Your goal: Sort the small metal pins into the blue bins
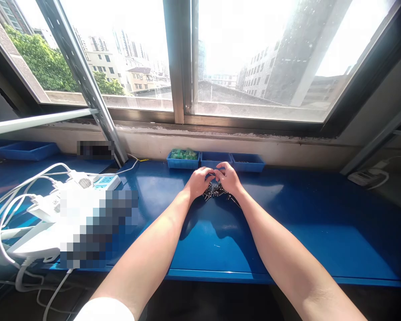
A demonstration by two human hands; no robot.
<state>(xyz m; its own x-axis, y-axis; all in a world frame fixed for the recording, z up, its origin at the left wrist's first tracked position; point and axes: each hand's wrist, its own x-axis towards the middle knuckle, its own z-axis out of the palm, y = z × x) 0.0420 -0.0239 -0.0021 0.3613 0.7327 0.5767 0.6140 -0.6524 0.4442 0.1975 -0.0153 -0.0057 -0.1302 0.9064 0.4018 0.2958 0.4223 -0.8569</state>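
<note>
My left hand (199,182) and my right hand (227,178) meet over the blue table, fingertips nearly touching. The fingers of both are bent into a pinch. Whatever lies between the fingertips is too small to make out. Just below them is a loose pile of small, thin metal pieces (214,191), dark and silvery, which look like screws. My hands cover part of the pile. Behind my hands stands a row of blue bins: the left bin (183,164) holds green packets, while the middle bin (214,157) and the right bin (250,166) show little of their contents.
At left, a white power strip (112,182) bears several plugs and white cables (6,207), beside a blurred-out dark object (102,223). A metal shelf post (103,120) rises behind it. Another blue tray (33,151) stands far left. The window wall borders the blue table (314,232).
</note>
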